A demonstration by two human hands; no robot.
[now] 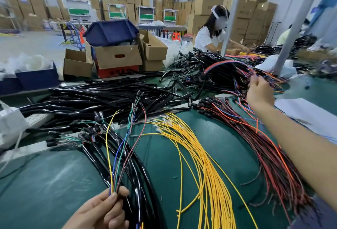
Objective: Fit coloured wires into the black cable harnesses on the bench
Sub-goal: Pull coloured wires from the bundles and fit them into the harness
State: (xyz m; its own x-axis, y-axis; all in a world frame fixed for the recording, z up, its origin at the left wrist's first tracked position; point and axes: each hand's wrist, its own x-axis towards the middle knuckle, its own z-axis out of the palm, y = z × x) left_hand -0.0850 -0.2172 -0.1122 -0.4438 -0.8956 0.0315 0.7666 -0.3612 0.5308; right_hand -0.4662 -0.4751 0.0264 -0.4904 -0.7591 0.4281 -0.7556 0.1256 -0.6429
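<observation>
Two hands apart: left [102,208] clamped on coloured wires [113,183] pointing away; right [259,92] at red-blue wires [224,62], grip unclear.

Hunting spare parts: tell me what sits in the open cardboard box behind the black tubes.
A blue bin rests tilted atop the open cardboard box, grey material beside it. Anything deeper is covered.

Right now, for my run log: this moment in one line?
left hand pinches mixed coloured wires | right hand grips red-and-blue wires | yellow wires loose on bench
</observation>
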